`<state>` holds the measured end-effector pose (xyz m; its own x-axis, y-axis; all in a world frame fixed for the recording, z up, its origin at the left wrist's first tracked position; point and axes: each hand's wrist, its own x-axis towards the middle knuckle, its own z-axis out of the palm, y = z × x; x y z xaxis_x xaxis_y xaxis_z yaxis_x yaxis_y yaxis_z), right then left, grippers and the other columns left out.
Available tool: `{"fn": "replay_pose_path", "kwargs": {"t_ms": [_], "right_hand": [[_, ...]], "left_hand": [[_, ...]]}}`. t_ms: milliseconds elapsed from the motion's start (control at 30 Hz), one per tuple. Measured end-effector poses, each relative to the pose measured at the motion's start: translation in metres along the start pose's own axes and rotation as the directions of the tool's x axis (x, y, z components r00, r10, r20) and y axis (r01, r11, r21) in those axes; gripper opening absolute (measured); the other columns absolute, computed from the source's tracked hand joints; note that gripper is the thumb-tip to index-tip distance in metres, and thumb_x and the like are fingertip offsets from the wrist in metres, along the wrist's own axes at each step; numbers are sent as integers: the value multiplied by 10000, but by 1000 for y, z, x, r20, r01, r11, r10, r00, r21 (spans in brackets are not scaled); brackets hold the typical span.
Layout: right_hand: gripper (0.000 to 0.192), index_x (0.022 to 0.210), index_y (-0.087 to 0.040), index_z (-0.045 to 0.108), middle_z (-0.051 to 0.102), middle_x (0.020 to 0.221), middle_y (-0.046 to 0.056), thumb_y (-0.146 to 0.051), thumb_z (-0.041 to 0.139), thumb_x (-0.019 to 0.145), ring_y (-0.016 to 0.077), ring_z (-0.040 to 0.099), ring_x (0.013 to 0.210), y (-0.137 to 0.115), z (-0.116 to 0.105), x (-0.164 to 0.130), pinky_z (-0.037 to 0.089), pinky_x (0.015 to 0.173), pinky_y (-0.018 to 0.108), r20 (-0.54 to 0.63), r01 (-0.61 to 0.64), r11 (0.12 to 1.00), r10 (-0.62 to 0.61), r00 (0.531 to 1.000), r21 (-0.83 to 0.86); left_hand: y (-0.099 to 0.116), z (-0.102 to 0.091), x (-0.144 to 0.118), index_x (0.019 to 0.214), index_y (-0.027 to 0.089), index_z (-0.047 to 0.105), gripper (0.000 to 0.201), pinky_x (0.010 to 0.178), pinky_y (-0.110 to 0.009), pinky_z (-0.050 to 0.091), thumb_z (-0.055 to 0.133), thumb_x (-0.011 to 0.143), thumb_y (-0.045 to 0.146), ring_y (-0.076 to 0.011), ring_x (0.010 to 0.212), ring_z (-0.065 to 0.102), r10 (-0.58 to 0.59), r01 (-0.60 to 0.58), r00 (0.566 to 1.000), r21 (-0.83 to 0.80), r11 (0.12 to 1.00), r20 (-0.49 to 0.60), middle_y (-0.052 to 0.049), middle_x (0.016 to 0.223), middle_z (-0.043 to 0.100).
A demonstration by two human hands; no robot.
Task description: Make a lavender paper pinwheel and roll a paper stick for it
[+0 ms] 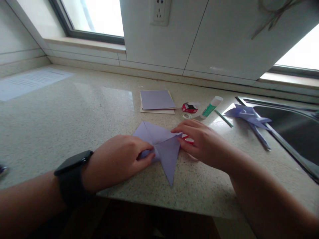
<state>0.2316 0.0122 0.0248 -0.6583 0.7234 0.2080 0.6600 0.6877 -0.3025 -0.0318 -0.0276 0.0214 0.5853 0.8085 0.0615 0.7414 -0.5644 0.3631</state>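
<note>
A lilac paper sheet [161,142], partly folded into pointed flaps, lies on the speckled countertop [74,113] near its front edge. My left hand [117,161], with a black watch on the wrist, pinches the paper's left-centre fold between thumb and fingers. My right hand [201,141] touches the paper's right corner with its fingertips. A small red item [188,139] shows under my right hand; whether the hand holds it is unclear.
Behind the paper lie a stack of lilac sheets [157,100], a small red box [189,107], a tape ring [186,116], a glue stick [211,107] and a green stick [223,118]. A finished lilac pinwheel [249,118] rests by the sink [289,129] at right.
</note>
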Motion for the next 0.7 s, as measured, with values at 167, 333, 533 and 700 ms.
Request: {"fn": "replay_pose_path", "kwargs": {"t_ms": [167,333,533,700], "right_hand": [[213,1071,-197,683,712,1068,99,-176,598,876,255,647,996,15,-4,0,485,851,385,-1,-122,989,122,993,-83],[135,990,-207,707,724,909,49,-230,630,881,203,648,827,16,-4,2,464,739,333,48,-180,984,180,983,-5],[161,1001,-198,716,743,925,51,-218,643,858,191,674,822,13,-7,3,496,745,325,65,-261,948,253,965,184],[188,1006,-192,727,739,908,52,-210,636,842,196,676,828,12,-8,3,513,760,341,59,-293,915,288,956,279]], "left_hand": [[3,-2,0,1012,224,784,378,622,-304,445,541,971,510,-212,687,676,-27,25,999,62,998,30,-61,779,755],[6,-3,1,1083,256,764,396,643,-358,426,522,966,547,-258,728,697,-76,64,993,133,989,92,-63,841,769],[5,-4,-2,1129,286,743,359,673,-368,439,540,962,531,-272,792,715,-70,59,995,141,988,75,-46,914,777],[3,-5,-3,1146,286,732,322,698,-378,454,561,958,484,-285,856,716,-62,54,997,141,988,54,-45,979,774]]}}
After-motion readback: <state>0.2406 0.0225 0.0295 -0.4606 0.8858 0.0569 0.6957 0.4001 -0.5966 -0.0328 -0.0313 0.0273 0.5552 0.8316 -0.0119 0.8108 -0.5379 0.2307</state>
